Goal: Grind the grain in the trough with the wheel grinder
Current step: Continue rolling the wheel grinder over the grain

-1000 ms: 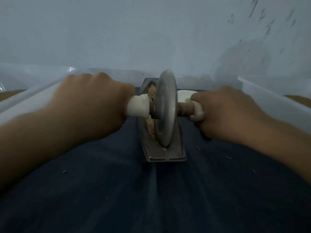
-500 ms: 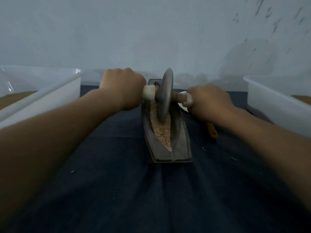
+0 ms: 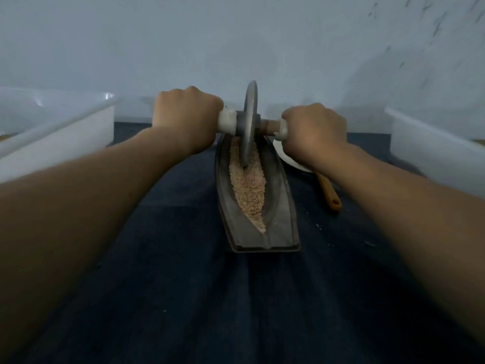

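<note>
A pale wall (image 3: 183, 35), flecked dark at upper right, is rising behind a dark blue cloth (image 3: 183, 298). A left white plastic tub (image 3: 65, 137) and a right white plastic tub (image 3: 433, 153) are flanking it in dim light.

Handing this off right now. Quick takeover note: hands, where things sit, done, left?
Left hand and right hand each grip one handle end of the wheel grinder.
Its disc stands upright toward the far end of the trough, rim down in the grain.
Done: grinding is under way; the grain looks coarse.
Left: probably more passes along the trough until fine.
</note>
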Available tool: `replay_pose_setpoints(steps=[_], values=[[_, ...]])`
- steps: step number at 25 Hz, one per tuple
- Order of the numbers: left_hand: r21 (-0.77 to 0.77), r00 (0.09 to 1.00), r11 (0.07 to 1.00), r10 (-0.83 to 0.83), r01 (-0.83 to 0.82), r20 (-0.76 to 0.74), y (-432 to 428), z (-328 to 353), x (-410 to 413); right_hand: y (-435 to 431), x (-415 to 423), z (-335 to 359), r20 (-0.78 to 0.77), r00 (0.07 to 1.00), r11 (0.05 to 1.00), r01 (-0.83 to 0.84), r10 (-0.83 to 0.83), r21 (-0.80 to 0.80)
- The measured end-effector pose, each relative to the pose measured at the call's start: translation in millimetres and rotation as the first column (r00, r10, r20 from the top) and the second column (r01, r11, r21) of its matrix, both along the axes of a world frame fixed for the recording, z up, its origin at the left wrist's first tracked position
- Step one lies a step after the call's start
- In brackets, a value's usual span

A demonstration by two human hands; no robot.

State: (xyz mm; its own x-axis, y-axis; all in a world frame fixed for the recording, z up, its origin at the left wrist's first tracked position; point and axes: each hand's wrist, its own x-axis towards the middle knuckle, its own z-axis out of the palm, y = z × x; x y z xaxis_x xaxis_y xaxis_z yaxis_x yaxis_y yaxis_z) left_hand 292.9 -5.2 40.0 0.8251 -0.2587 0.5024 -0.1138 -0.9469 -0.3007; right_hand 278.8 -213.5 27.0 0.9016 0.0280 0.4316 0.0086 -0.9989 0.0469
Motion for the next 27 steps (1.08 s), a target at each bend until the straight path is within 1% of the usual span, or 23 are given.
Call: replay_pose_setpoints(steps=[2,3,4,5,6,8,9,10,11,13,14,15,16,17,18,19,20,21,22,23,24,25,27], values=[[0.028,0.998,0.999,-0.014,0.016,-0.06,-2.4,8.5,-6.1,-3.0,-4.8,5.5,-0.107,0.994,1.0,-0.017,0.018,0.009],[0.055,0.995,0.998,-0.038,0.043,-0.092,1.2,6.1,-17.3,-8.5,-18.1,6.0,-0.136,0.99,0.999,-0.046,0.042,-0.02],[0.067,0.99,0.994,-0.084,0.091,-0.11,8.2,0.8,-31.3,-15.0,-35.3,3.2,-0.098,0.991,0.993,-0.094,0.087,-0.067],[0.06,0.984,0.987,-0.145,0.152,-0.101,18.0,-3.6,-47.6,-20.2,-53.1,-1.0,0.006,0.99,0.983,-0.138,0.14,-0.123],[0.036,0.974,0.975,-0.217,0.219,-0.06,29.1,-4.1,-63.9,-24.4,-68.4,-3.3,0.092,0.978,0.97,-0.167,0.185,-0.177],[0.027,0.937,0.939,-0.343,0.342,0.06,45.5,-0.7,-84.4,-28.8,-84.1,-2.1,0.142,0.959,0.95,-0.21,0.246,-0.231],[0.029,0.936,0.939,-0.343,0.342,0.077,48.4,0.3,-87.5,-29.1,-84.4,-3.2,0.149,0.958,0.948,-0.205,0.246,-0.245],[0.017,0.952,0.955,-0.298,0.297,0.064,48.3,-2.1,-83.1,-28.3,-81.1,-5.1,0.179,0.956,0.946,-0.182,0.234,-0.268],[-0.006,0.972,0.972,-0.233,0.233,0.011,44.5,-7.0,-74.7,-26.0,-72.8,-6.1,0.209,0.952,0.943,-0.155,0.222,-0.295],[-0.055,0.973,0.99,-0.14,0.132,-0.181,31.1,-13.3,-45.3,-17.8,-41.9,-6.3,0.25,0.956,0.948,-0.068,0.151,-0.311],[-0.073,0.961,0.994,-0.103,0.087,-0.258,21.0,-9.1,-25.9,-11.0,-24.2,-2.0,0.199,0.975,0.969,-0.046,0.096,-0.242],[-0.073,0.955,0.997,-0.052,0.032,-0.292,10.4,0.8,-11.7,-6.1,-9.8,4.3,0.09,0.994,0.991,-0.057,0.068,-0.124],[-0.035,0.963,0.999,0.002,-0.012,-0.269,-0.4,11.9,-1.8,-4.1,2.4,8.7,-0.027,0.998,0.999,-0.051,0.051,-0.011],[0.003,0.976,1.0,0.031,-0.031,-0.215,-9.4,21.6,1.3,-4.9,8.5,9.1,-0.111,0.993,0.997,-0.045,0.051,0.057],[0.025,0.983,0.999,0.026,-0.022,-0.184,-14.1,26.6,-3.6,-6.4,5.7,8.2,-0.17,0.984,0.997,-0.046,0.057,0.067],[0.04,0.985,0.999,0.007,0.0,-0.175,-12.9,22.0,-11.8,-9.1,-6.0,6.2,-0.197,0.979,0.998,-0.051,0.056,0.033],[0.064,0.984,0.998,-0.009,0.021,-0.176,-5.2,12.3,-24.1,-14.3,-21.7,1.9,-0.161,0.984,0.997,-0.075,0.07,-0.024],[0.076,0.987,0.994,-0.068,0.079,-0.146,6.6,2.7,-38.5,-20.0,-41.5,-1.4,-0.051,0.994,0.99,-0.105,0.1,-0.098],[0.063,0.984,0.985,-0.152,0.159,-0.096,20.3,-3.3,-52.9,-25.7,-62.1,-2.5,0.087,0.986,0.977,-0.126,0.143,-0.174],[0.04,0.969,0.969,-0.243,0.245,-0.042,33.7,-4.9,-66.0,-28.0,-81.6,0.7,0.179,0.963,0.962,-0.16,0.201,-0.221],[0.037,0.946,0.946,-0.324,0.323,0.019,44.4,-5.1,-73.6,-29.4,-93.5,3.2,0.23,0.935,0.944,-0.212,0.271,-0.251],[0.063,0.924,0.926,-0.377,0.373,0.066,49.2,-6.9,-75.7,-30.1,-99.9,4.8,0.233,0.927,0.938,-0.232,0.294,-0.257],[0.084,0.941,0.944,-0.325,0.318,0.094,47.0,-13.2,-66.6,-29.7,-91.6,-0.8,0.221,0.942,0.948,-0.195,0.252,-0.25]])
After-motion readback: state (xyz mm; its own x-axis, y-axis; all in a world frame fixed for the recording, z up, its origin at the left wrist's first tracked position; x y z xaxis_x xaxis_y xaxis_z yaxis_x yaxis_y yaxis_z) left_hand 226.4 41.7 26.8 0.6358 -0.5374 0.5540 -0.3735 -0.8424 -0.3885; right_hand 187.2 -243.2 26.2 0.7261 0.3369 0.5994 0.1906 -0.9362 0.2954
